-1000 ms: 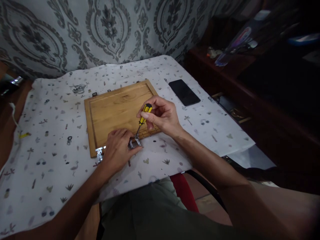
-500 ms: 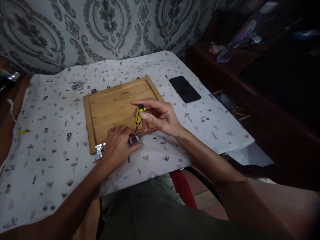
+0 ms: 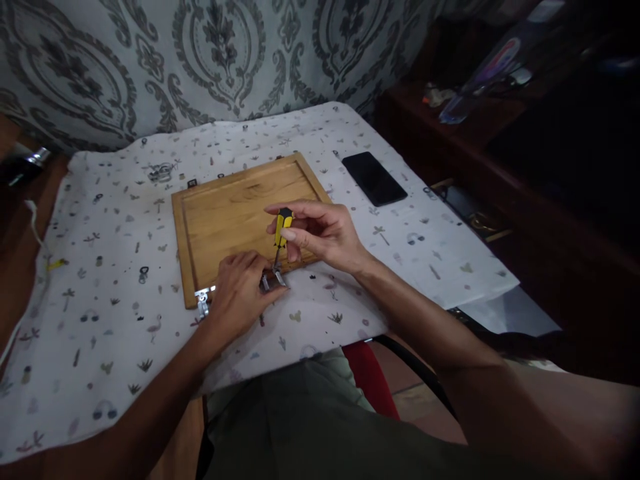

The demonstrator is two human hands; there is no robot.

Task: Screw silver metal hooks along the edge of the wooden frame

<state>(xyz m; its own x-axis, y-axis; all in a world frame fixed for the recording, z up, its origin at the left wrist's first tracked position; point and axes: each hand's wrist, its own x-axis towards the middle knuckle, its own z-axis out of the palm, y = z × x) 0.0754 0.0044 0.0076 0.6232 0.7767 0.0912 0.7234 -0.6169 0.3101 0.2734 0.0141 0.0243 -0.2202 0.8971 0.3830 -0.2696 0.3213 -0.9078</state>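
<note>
Screwdriver (image 3: 281, 230) stands closer to upright than a second ago, when its yellow-and-black handle leaned off to the right; since half a second ago, little change. Right hand (image 3: 323, 233) pinches the handle near its top between thumb and fingers (image 3: 280, 211), index stretched across the cap. Shaft points down at a small metal hinge (image 3: 275, 280) on the near edge of the wooden panel (image 3: 235, 210); tip seems to sit on the hinge, but the spot is dim and too small to confirm. Left hand (image 3: 239, 295) rests just beside it, fingers curled together and pressing on the hinge from the left. Second hinge (image 3: 203, 301) at the panel's near-left corner, untouched. Panel lies flat on the printed cloth (image 3: 100, 300) covering the table. Dark phone (image 3: 374, 178) lies on the cloth to the panel's right, well apart from both hands. Loose bit of metal hardware (image 3: 160, 172) lies beyond the panel's far-left corner.
</note>
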